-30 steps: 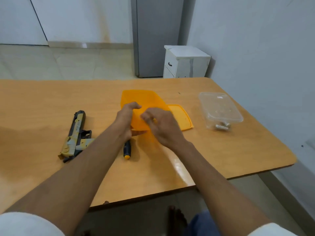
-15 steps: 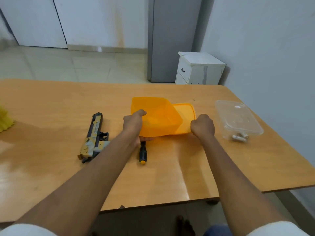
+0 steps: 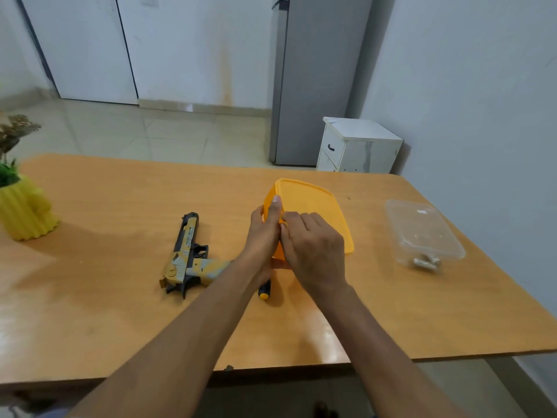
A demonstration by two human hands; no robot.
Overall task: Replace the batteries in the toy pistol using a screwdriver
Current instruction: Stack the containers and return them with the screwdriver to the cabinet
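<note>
The black and yellow toy pistol lies on the wooden table, left of my hands. A screwdriver with a black and orange handle lies under my left forearm; only its butt end shows. An orange plastic box with its lid on top stands in the middle. My left hand grips the box's left side, thumb up along the lid's edge. My right hand lies on the lid's near left corner, its fingers curled at the edge. A clear plastic box at the right holds batteries.
A yellow ribbed plant pot stands at the table's left edge. Beyond the table are a white bedside cabinet and a grey fridge. The wall runs close along the table's right side.
The orange lid, which lay beside the open orange box, now sits on top of it. My right hand moved from the lid's place back to the box's near left corner.
</note>
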